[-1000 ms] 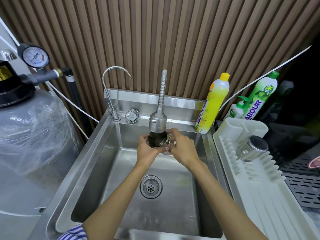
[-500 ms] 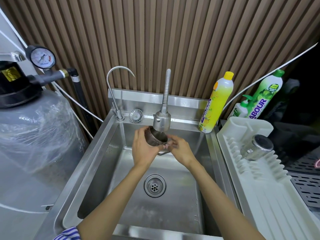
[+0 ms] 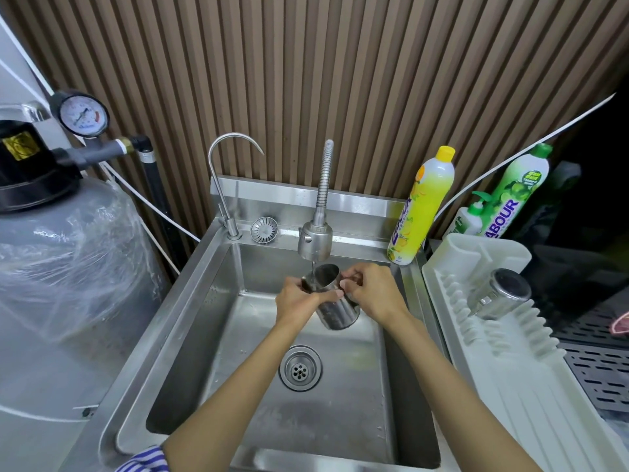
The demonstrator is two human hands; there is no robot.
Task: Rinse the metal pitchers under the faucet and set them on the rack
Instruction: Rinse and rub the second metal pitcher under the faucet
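A steel sink (image 3: 190,318) sits against a slatted brown wall. Over its basin we hold a metal pitcher (image 3: 337,313) tilted, its mouth catching a thin stream from the faucet (image 3: 315,241) just above our hands. Our left hand (image 3: 297,303) grips its body and our right hand (image 3: 374,294) curls round its handle side. Well to the right of our right hand, a second pitcher (image 3: 500,294) lies on the white rack (image 3: 517,379). We judge that one done and this one mid-rinse.

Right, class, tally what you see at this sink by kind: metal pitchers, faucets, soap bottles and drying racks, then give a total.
Metal pitchers: 2 (held pitcher, racked pitcher)
Faucets: 2 (gooseneck faucet, flexible faucet)
Soap bottles: 3 (yellow bottle, green bottle, pump bottle)
Drying rack: 1
Total: 8
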